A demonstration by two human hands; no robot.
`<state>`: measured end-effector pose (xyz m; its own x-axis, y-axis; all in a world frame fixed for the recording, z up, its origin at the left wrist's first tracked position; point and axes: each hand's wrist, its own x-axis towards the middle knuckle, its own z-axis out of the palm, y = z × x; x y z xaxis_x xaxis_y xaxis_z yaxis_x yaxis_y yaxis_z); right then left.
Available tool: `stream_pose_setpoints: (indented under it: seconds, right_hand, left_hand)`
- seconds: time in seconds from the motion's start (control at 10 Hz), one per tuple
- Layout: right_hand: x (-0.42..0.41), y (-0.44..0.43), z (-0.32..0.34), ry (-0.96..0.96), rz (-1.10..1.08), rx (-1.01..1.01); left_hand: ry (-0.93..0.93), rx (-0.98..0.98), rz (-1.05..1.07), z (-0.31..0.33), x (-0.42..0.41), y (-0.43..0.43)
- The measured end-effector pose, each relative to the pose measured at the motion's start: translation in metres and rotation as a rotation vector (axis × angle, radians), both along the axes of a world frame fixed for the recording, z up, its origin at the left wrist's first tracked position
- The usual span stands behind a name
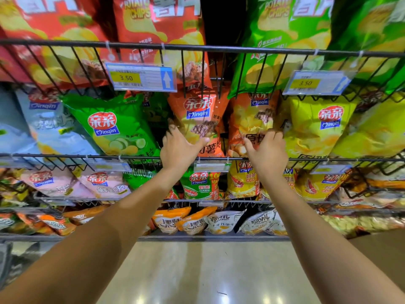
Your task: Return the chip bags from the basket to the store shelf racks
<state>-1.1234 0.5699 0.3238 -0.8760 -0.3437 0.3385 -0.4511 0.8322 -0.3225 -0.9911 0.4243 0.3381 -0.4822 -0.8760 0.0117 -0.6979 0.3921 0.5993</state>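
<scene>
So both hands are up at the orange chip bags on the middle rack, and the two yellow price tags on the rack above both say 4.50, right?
Not quite. The head view shows both price tags, the left one and the right one, reading 3.50, not 4.50. The rest holds: the left hand and right hand are both up at the orange chip bags on the middle rack.

Shop: price tags (141, 77), stocked wire racks (65, 43)
</scene>
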Motion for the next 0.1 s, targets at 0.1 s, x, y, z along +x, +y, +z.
stream_pose_setpoints:
  seconds: [0.1]
  right_hand:
    - [0.0109,0.0092,0.0012,0.056,0.074,0.044]
  left_hand:
    - [-0.027,-0.052,-0.02,0.0038,0.0127,0.0119]
